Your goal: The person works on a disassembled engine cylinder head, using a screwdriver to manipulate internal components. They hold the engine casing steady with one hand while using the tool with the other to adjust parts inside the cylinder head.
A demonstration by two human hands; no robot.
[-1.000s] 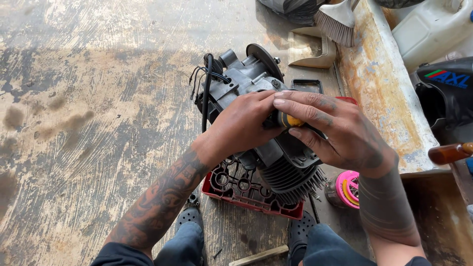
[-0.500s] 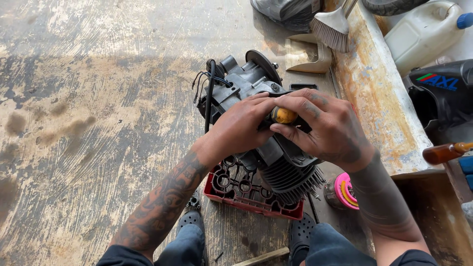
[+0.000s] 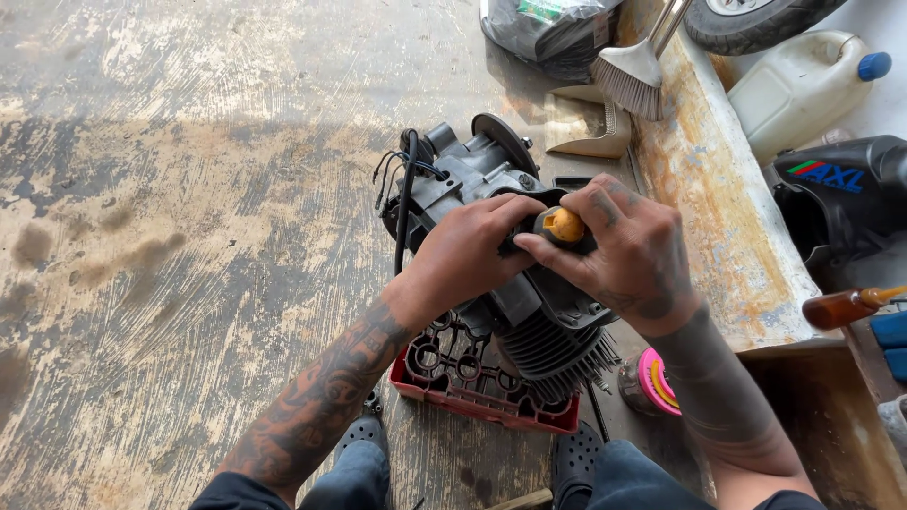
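Observation:
A dark grey small engine point(image 3: 477, 179) with cooling fins point(image 3: 557, 354) rests on a red plastic crate point(image 3: 472, 387) on the stained concrete floor. My left hand point(image 3: 468, 250) lies on top of the engine's middle, fingers curled against it. My right hand point(image 3: 619, 250) grips a tool with a yellow-orange handle end point(image 3: 564, 225), held upright over the engine between both hands. The tool's tip is hidden behind my fingers. Black cables point(image 3: 406, 189) hang at the engine's far left side.
A rusty metal ledge point(image 3: 718, 189) runs along the right. Beyond it stand a white jug point(image 3: 803, 90), a black bike panel point(image 3: 841, 194) and a tyre point(image 3: 756, 19). A hand brush point(image 3: 633, 76), a dustpan point(image 3: 581, 123), a pink-capped can point(image 3: 652, 382) and a brown-handled tool point(image 3: 846, 307) lie nearby.
Both hands stay on the engine with the yellow-handled tool between them; my right hand has turned slightly around the handle. The view has shifted a little.

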